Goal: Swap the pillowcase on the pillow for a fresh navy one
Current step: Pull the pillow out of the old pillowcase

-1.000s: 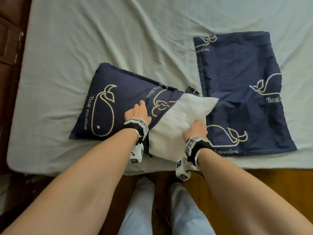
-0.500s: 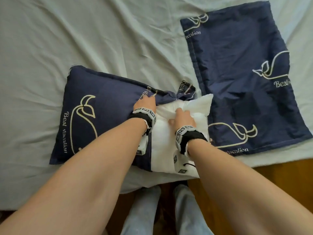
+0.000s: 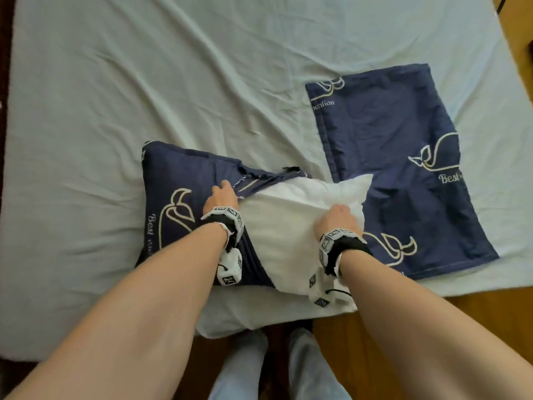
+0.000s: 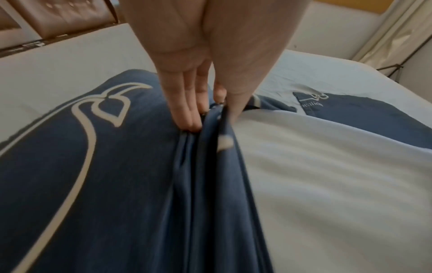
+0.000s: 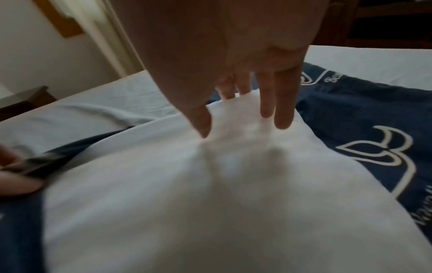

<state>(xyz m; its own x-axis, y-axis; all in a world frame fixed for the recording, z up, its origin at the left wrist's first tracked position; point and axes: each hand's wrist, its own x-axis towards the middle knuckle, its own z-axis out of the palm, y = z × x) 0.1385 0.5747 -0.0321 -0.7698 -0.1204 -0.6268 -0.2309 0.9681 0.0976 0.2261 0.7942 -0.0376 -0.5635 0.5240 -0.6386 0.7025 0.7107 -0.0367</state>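
Note:
A white pillow (image 3: 291,226) lies near the bed's front edge, its right half bare, its left half inside a navy whale-print pillowcase (image 3: 178,194). My left hand (image 3: 222,197) pinches the bunched open edge of that pillowcase (image 4: 205,140) between fingers and thumb. My right hand (image 3: 336,219) grips a fold of the bare pillow (image 5: 233,166) with its fingers dug into the fabric. A second navy pillowcase (image 3: 403,174) lies flat on the bed to the right, with the pillow's corner over its left edge.
The bed is covered with a wrinkled pale sheet (image 3: 173,82). Wooden floor (image 3: 476,319) shows at the front right, and my legs (image 3: 277,368) stand at the bed's edge. Dark wooden furniture (image 4: 58,22) stands beyond the bed on the left.
My left hand has drawn the pillowcase edge leftward, and my right hand has shifted right on the pillow. More white pillow is bare than a second ago. The head view has pulled back.

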